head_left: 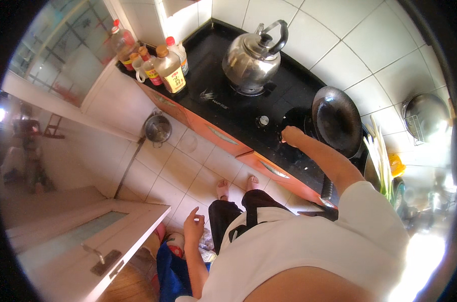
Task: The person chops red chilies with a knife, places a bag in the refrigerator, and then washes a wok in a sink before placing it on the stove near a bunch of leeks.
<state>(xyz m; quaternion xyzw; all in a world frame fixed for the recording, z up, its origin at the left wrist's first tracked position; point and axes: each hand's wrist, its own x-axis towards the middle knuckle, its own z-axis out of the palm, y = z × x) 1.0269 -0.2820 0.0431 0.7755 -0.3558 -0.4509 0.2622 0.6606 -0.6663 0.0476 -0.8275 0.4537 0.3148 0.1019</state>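
My right hand [292,136] is at the front of the black gas stove [236,130], its fingers curled around a control knob that they mostly hide. To its left a silver control knob [264,120] stands uncovered. Just beyond my right forearm, a dark wok [336,120] sits on the right burner, its handle [326,188] pointing back towards me. A steel kettle [251,60] with a black handle rests on the left burner. My left hand [193,225] hangs low at my side, empty, fingers partly bent and apart.
Several sauce bottles [169,70] and a white mug [138,68] crowd the counter's left end. A metal pot [158,128] stands on the tiled floor. An open door [130,241] is at my left, near a blue cloth [172,275]. Green onions [381,162] lie right of the wok.
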